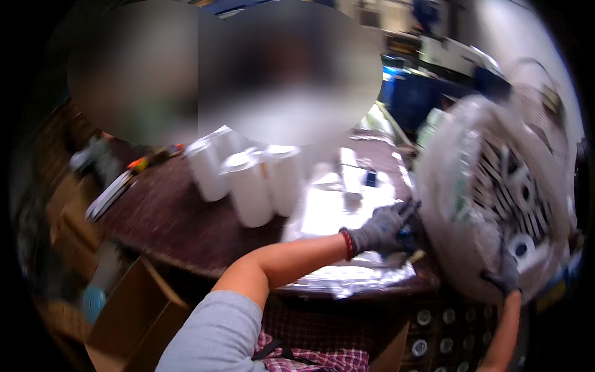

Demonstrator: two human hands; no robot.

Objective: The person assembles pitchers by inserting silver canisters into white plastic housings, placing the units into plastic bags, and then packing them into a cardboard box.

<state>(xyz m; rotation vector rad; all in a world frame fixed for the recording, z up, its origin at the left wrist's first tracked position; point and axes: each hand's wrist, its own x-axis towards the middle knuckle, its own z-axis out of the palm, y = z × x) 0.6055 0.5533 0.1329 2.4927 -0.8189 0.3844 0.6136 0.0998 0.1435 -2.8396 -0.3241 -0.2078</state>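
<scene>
My left hand, in a grey glove with a red band at the wrist, is over the right side of the table, above a shiny silvery sheet. Its fingers point toward a big clear plastic bag; they are dark and smeared, so whether they hold anything is unclear. My right hand, gloved too, reaches into the bag's mouth with thumb and fingers apart. Beside its fingertips lies a white cylinder with a dark round hole. More white and dark striped pieces fill the bag.
Several white cylinders stand on the dark brown table. A narrow white box is on the sheet. An open cardboard box sits at lower left. Below the table's right side are rows of round ends. Blurred shapes cover the far side.
</scene>
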